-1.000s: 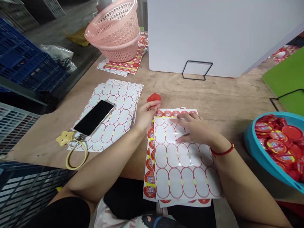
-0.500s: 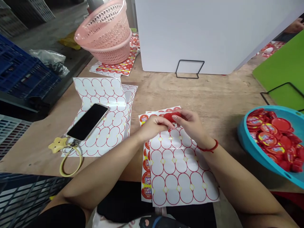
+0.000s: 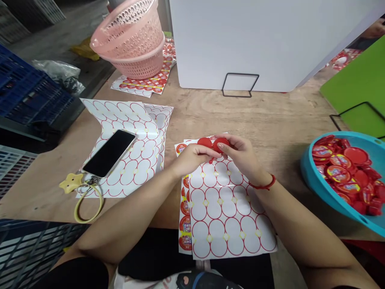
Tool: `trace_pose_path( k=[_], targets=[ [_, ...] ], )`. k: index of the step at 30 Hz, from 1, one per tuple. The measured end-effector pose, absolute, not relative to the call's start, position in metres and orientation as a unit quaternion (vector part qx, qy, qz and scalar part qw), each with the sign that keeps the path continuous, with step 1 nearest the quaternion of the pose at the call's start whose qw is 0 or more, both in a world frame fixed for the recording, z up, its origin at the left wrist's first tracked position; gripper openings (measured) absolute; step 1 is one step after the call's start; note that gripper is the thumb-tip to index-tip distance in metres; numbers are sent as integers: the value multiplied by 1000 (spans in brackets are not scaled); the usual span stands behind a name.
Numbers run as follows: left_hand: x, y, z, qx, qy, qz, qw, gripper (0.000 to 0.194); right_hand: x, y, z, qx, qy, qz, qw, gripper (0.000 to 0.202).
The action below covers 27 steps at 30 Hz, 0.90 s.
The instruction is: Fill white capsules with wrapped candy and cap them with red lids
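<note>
Red round plastic pieces (image 3: 205, 142) are held between my hands, above the far end of a sticker sheet (image 3: 222, 208). My left hand (image 3: 195, 157) has its fingers closed on the pieces from the left. From the right, my right hand (image 3: 236, 150) pinches them between thumb and fingers. The sheet shows peeled white ovals outlined in red. Under its left edge lies a sheet with red printed stickers (image 3: 185, 224). Whether the pieces are joined is partly hidden by my fingers.
A blue basin (image 3: 309, 176) of red pieces stands right. At left, a phone (image 3: 110, 153) with a yellow strap (image 3: 78, 208) lies on peeled sheets (image 3: 132, 162). Pink baskets (image 3: 135, 60), a white board (image 3: 240, 44) and a green board (image 3: 361, 88) stand behind.
The red pieces have turned between my fingers, and two round faces now show side by side. Both hands remain closed on them.
</note>
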State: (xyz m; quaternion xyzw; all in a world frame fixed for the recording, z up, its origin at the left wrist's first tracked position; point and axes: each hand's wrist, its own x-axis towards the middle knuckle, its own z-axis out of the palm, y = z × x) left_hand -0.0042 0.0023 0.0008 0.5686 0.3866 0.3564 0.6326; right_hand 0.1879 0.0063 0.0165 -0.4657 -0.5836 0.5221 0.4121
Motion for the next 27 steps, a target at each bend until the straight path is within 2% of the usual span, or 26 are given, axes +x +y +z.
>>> trace_pose_path(
  k=[9,15,19,22,27],
  targets=[
    [-4,2,-6,586,358,321,652,21,183,3,17,-478,-609,489,401,14],
    [-3,-1,2,604,338,294,659,24,180,2,13,-469,-560,531,430,16],
    [1,-6,8,525,299,296,740,26,178,0,13,-471,-538,507,481,16],
    [1,-8,10,469,281,304,780,24,179,0,14,-474,-562,482,477,15],
    [-2,-5,4,578,321,278,697,18,184,3,15,-455,-561,528,447,19]
  ],
)
